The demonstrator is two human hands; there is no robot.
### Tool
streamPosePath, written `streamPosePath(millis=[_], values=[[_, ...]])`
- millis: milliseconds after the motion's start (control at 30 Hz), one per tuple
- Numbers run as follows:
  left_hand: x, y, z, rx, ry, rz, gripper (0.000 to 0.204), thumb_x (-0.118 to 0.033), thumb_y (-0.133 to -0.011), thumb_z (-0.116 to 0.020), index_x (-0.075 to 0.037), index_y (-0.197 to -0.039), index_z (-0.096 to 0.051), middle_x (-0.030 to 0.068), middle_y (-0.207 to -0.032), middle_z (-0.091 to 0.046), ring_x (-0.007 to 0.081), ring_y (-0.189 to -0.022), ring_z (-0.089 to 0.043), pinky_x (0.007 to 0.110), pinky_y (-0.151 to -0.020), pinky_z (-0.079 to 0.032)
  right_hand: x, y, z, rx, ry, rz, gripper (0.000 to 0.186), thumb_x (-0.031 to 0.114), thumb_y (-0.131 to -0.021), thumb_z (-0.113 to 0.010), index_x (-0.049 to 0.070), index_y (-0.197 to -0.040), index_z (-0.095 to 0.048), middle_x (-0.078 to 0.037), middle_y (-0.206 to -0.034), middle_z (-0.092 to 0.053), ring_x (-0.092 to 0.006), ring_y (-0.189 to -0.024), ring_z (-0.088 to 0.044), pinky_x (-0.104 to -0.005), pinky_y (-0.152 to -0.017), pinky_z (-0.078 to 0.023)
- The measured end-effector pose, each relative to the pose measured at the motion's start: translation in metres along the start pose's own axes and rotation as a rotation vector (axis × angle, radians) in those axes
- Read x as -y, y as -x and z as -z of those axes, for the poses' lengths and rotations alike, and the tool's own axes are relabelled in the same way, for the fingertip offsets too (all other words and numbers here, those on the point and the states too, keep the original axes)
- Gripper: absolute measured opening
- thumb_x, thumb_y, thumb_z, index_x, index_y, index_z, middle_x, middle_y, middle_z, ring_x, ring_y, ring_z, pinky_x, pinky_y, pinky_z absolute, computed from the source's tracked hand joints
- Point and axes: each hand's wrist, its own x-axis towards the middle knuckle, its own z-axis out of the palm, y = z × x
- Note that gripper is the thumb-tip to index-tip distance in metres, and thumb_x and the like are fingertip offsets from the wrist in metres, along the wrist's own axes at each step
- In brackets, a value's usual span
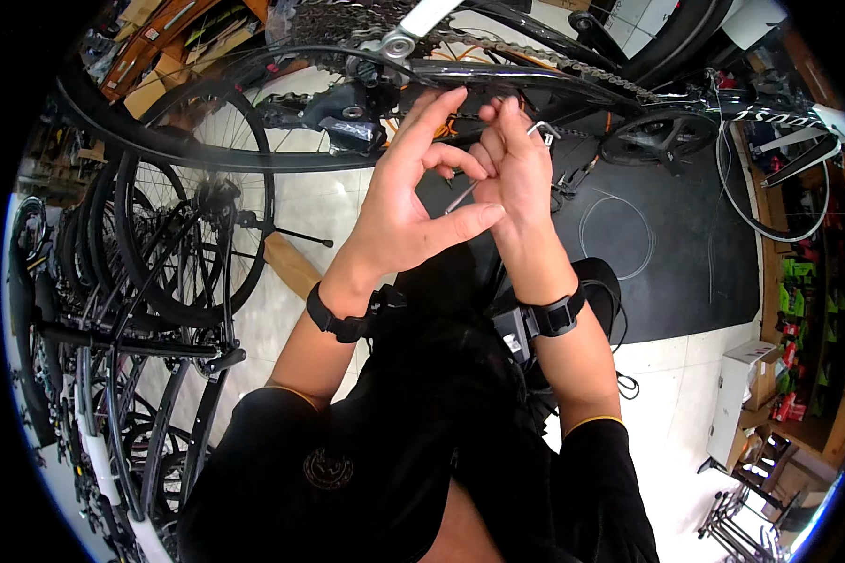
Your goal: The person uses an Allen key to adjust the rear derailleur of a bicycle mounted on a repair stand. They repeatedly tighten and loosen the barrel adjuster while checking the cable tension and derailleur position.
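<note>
In the head view, my left hand (408,202) is raised below the bicycle's black frame (498,75), fingers bent and apart, thumb stretched toward my right hand (518,178). My right hand holds a silver hex key (545,131); its bent end sticks out beside the fingers, and a thin shaft shows between my hands. Above them run the chain (582,68) and rear cassette, with a black derailleur (343,127) left of my fingertips. Whether my left fingertips touch the bicycle is unclear.
Several bicycles and wheels (202,202) crowd the left. A dark mat (681,281) with coiled cable (615,235) lies on the tiled floor. Wooden shelves (840,394) with small packages and a white box (732,394) stand at right; a brown strip (286,263) lies at left.
</note>
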Motion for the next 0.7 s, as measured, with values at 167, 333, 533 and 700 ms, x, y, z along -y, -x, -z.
streamPosePath(millis=[167,333,533,700], values=[[0.000,0.002,-0.001,-0.005,-0.030,0.017,0.097,-0.018,-0.067,-0.079,0.002,-0.146,-0.025,0.0107,-0.143,-0.036,0.0142,-0.093,-0.060,0.026,-0.080,-0.040,0.004,-0.007,0.013,-0.040,0.016,0.047,0.019,0.022,-0.096,-0.057,0.004,-0.092,-0.058,-0.002,-0.077,-0.059,-0.0027,-0.044,-0.031,-0.0201,-0.041,-0.025],[-0.001,-0.001,0.002,0.021,-0.023,0.021,0.099,-0.017,-0.066,-0.081,0.001,-0.146,-0.026,0.0106,-0.144,-0.034,0.0139,-0.090,-0.059,0.025,-0.078,-0.039,0.009,-0.010,-0.001,-0.030,-0.004,0.084,0.019,0.020,-0.096,-0.057,0.004,-0.087,-0.057,-0.002,-0.076,-0.058,-0.0037,-0.044,-0.031,-0.0202,-0.039,-0.025],[0.006,-0.001,0.006,0.037,-0.075,-0.026,0.097,-0.016,-0.065,-0.080,0.002,-0.145,-0.027,0.0093,-0.142,-0.036,0.0132,-0.088,-0.058,0.025,-0.077,-0.039,-0.005,-0.008,-0.012,0.073,0.018,-0.039,0.024,0.023,-0.097,-0.055,0.003,-0.082,-0.056,0.003,-0.054,-0.042,-0.0047,-0.040,-0.027,-0.0220,-0.035,-0.021],[0.001,-0.001,0.001,0.011,-0.020,0.020,0.094,-0.016,-0.067,-0.079,0.001,-0.144,-0.029,0.0095,-0.141,-0.036,0.0124,-0.087,-0.058,0.025,-0.077,-0.039,0.014,-0.009,0.009,-0.033,-0.026,-0.012,0.019,0.022,-0.097,-0.054,0.004,-0.096,-0.060,0.001,-0.071,-0.056,-0.0025,-0.044,-0.029,-0.0190,-0.042,-0.026]])
